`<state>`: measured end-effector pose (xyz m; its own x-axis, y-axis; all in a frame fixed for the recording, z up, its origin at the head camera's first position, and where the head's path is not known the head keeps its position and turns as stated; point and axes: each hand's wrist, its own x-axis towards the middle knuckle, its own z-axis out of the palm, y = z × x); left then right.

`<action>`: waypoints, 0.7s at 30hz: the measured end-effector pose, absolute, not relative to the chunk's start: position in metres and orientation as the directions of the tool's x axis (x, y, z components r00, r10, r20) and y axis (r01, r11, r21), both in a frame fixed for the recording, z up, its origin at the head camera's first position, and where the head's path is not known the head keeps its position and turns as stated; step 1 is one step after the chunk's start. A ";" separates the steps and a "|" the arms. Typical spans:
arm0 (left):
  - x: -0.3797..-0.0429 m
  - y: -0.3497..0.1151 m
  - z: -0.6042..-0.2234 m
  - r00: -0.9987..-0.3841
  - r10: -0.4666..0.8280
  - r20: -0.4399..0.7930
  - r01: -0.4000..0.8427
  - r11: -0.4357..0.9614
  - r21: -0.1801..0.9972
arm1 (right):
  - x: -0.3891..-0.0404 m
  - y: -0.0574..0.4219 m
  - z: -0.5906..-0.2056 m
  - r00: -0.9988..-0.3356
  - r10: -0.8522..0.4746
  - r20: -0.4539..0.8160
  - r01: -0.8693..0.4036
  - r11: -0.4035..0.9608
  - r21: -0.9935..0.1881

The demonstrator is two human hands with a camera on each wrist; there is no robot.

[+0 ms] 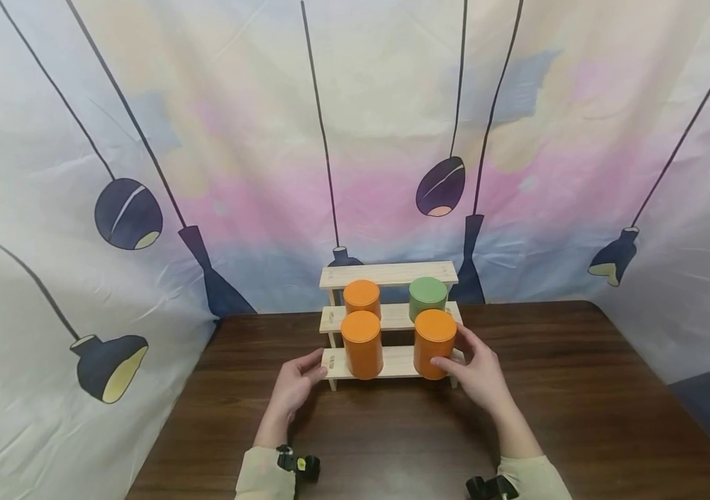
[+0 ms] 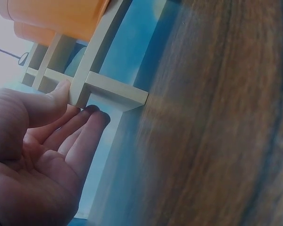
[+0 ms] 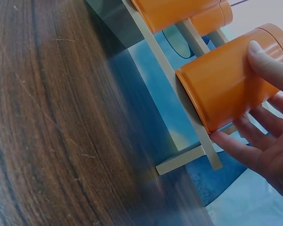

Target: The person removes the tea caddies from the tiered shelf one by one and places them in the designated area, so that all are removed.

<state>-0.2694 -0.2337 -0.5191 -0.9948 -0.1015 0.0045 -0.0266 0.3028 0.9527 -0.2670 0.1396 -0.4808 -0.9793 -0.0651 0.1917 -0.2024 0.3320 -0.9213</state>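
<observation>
A three-tier wooden display rack (image 1: 386, 275) stands near the back of the table. My left hand (image 1: 294, 386) holds the left end of its lowest step, thumb above and fingertips under the board (image 2: 79, 92). At the step's right end, my right hand (image 1: 481, 369) grips an orange canister (image 1: 433, 345), with the thumb (image 3: 269, 63) on its front and the fingers round its right side. A second orange canister (image 1: 362, 347) stands upright on the left of that step. On the middle step are another orange canister (image 1: 362, 295) and a green one (image 1: 427, 295), both partly hidden.
The dark wooden table (image 1: 392, 444) reaches back to a hanging cloth (image 1: 380, 139) printed with lamps, close behind the rack. Black wrist cameras (image 1: 308, 467) are strapped over both sleeves.
</observation>
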 end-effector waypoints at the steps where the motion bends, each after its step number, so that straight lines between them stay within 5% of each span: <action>1: -0.269 -0.234 -0.519 -0.995 -0.103 0.001 -0.031 0.305 0.952 | -0.267 0.140 -0.481 -0.979 -0.066 0.191 -0.202 0.332 -0.921; 21: -0.269 -0.235 -0.520 -0.996 -0.089 0.003 -0.027 0.327 0.945 | -0.265 0.144 -0.477 -0.978 -0.085 0.191 -0.209 0.349 -0.914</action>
<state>-0.2686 -0.2347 -0.5198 -0.9960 -0.0890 0.0027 -0.0267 0.3272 0.9446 -0.2646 0.1435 -0.4765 -0.9778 -0.0853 0.1914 -0.2092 0.3486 -0.9136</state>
